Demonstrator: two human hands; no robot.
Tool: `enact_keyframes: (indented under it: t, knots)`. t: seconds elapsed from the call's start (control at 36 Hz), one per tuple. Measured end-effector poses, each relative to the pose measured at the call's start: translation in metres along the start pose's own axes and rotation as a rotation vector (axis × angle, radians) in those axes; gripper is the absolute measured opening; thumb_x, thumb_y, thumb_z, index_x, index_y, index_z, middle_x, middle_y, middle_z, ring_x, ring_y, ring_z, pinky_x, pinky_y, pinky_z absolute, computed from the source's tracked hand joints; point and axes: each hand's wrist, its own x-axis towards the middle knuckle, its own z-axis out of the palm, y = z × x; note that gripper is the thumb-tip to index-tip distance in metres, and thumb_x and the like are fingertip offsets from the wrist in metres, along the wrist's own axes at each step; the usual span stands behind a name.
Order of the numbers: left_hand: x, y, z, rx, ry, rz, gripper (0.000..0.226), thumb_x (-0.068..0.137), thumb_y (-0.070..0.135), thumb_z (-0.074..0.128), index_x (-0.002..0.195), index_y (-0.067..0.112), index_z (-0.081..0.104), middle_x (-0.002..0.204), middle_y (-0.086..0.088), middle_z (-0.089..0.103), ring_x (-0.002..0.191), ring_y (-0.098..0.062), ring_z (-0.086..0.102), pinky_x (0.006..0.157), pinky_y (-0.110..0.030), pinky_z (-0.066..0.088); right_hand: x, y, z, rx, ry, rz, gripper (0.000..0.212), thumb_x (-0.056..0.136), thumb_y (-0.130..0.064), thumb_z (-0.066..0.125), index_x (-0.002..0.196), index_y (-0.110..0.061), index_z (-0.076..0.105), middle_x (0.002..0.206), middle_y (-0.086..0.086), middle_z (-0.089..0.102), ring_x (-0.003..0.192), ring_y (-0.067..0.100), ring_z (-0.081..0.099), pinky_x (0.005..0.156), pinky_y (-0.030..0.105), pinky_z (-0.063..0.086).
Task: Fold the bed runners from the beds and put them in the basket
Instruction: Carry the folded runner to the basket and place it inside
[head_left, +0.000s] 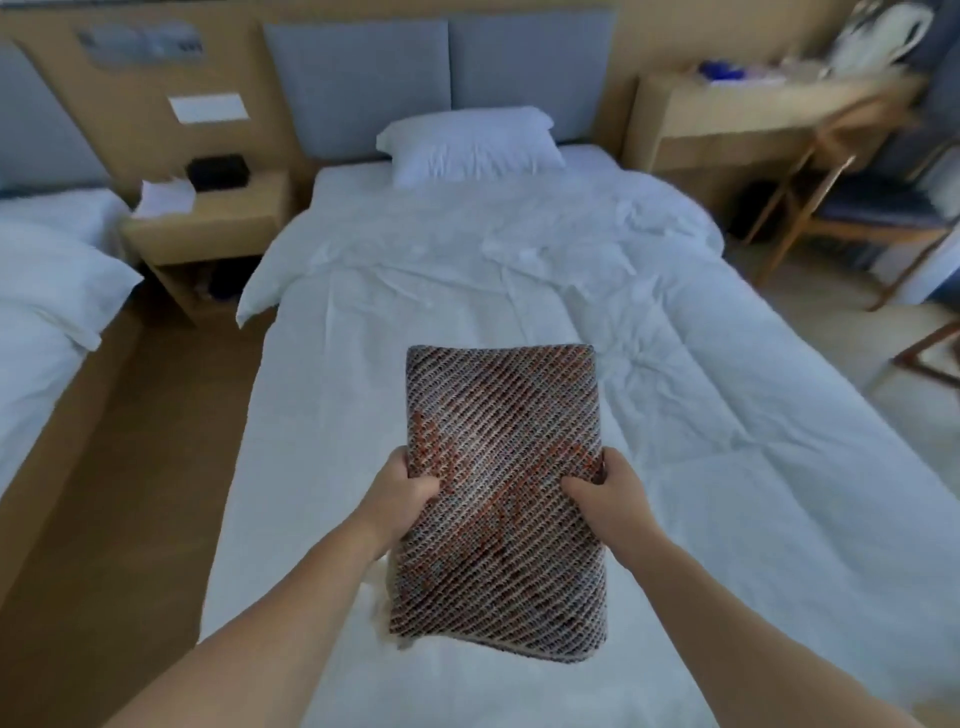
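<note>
Head view looks down over a bed (519, 322) with a rumpled white cover, running from the lower centre of the frame up to a pillow (470, 145) at upper centre. Low in the middle, a folded runner (501, 499), a thick rectangle woven in brown, red and grey diagonal stripes, is held over the cover. The left hand (402, 499) grips its left edge, thumb on top and fingers curled underneath; the right hand (605, 493) grips the right edge the same way. Both forearms reach in from the bottom corners. At left of the frame sits a second bed (47, 312) with white bedding, and a nightstand (208, 223) stands between the two beds. A desk (753, 111) and chair (852, 208) fill the upper right.
</note>
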Motion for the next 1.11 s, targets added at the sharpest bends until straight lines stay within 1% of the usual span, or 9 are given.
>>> enact_keyframes:
  t: [0.11,0.25,0.53,0.69,0.78,0.86,0.92,1.0,1.11]
  knots:
    - [-0.029,0.079,0.064,0.090,-0.029,0.147,0.031,0.084,0.004,0.055,0.112,0.016,0.050,0.104,-0.009,0.064,0.093,-0.023,0.063,0.085,-0.041,0.053,-0.033,-0.021,-0.106,0.024,0.125,-0.101,0.029,0.085,-0.012,0.064,0.110,-0.020,0.053,0.094,-0.003,0.064,0.081,0.013,0.064,0.065,0.028,0.051]
    - [-0.070,0.173,0.150,0.113,-0.065,0.372,0.036,0.086,0.005,0.057,0.117,0.018,0.047,0.107,-0.004,0.061,0.096,-0.019,0.061,0.084,-0.036,0.051,-0.078,-0.041,-0.232,0.041,0.322,-0.261,0.028,0.084,-0.010,0.065,0.105,-0.024,0.052,0.095,-0.004,0.063,0.080,0.003,0.058,0.061,0.021,0.044]
    - [-0.123,0.301,0.303,0.156,-0.258,0.761,0.037,0.087,0.013,0.064,0.123,0.014,0.053,0.117,-0.005,0.063,0.108,-0.025,0.058,0.099,-0.045,0.045,-0.170,-0.038,-0.420,0.073,0.708,-0.395,0.042,0.087,-0.014,0.065,0.126,-0.018,0.051,0.106,-0.006,0.059,0.097,0.011,0.056,0.085,0.024,0.046]
    - [-0.144,0.331,0.374,0.199,-0.430,0.871,0.040,0.089,0.015,0.061,0.127,0.016,0.052,0.120,-0.001,0.062,0.112,-0.022,0.057,0.102,-0.046,0.044,-0.213,-0.009,-0.470,0.107,0.922,-0.361,0.039,0.087,-0.016,0.065,0.124,-0.018,0.054,0.109,-0.006,0.064,0.103,0.014,0.061,0.091,0.032,0.050]
    - [-0.153,0.336,0.398,0.215,-0.536,0.906,0.036,0.088,0.016,0.061,0.124,0.019,0.054,0.116,0.003,0.063,0.109,-0.019,0.058,0.100,-0.048,0.045,-0.234,0.005,-0.477,0.100,1.035,-0.342,0.028,0.090,-0.012,0.062,0.113,-0.024,0.052,0.099,-0.013,0.060,0.094,0.008,0.059,0.079,0.019,0.047]
    - [-0.159,0.336,0.416,0.225,-0.647,0.941,0.028,0.088,0.016,0.062,0.113,0.028,0.057,0.108,0.008,0.066,0.103,-0.015,0.060,0.096,-0.045,0.047,-0.252,0.019,-0.481,0.084,1.129,-0.309,0.030,0.091,-0.010,0.061,0.114,-0.026,0.050,0.094,-0.019,0.055,0.083,-0.003,0.054,0.064,0.007,0.038]
    - [-0.164,0.335,0.427,0.223,-0.726,0.963,0.025,0.088,0.016,0.063,0.109,0.029,0.057,0.105,0.008,0.066,0.100,-0.013,0.062,0.093,-0.039,0.050,-0.265,0.028,-0.481,0.085,1.184,-0.271,0.033,0.091,-0.011,0.062,0.120,-0.022,0.052,0.098,-0.016,0.056,0.088,0.002,0.054,0.068,0.010,0.039]
    - [-0.172,0.330,0.442,0.205,-0.847,0.958,0.027,0.088,0.013,0.063,0.114,0.020,0.058,0.106,0.006,0.066,0.101,-0.012,0.062,0.089,-0.030,0.051,-0.282,0.043,-0.477,0.097,1.252,-0.212,0.038,0.090,-0.015,0.062,0.126,-0.019,0.052,0.107,-0.008,0.058,0.098,0.011,0.056,0.082,0.024,0.042]
    - [-0.188,0.319,0.466,0.197,-0.981,0.948,0.029,0.090,0.012,0.062,0.118,0.018,0.056,0.104,0.008,0.065,0.093,-0.002,0.061,0.068,-0.011,0.049,-0.307,0.064,-0.469,0.087,1.321,-0.169,0.039,0.090,-0.017,0.062,0.127,-0.018,0.050,0.107,-0.007,0.055,0.099,0.013,0.053,0.087,0.027,0.040]
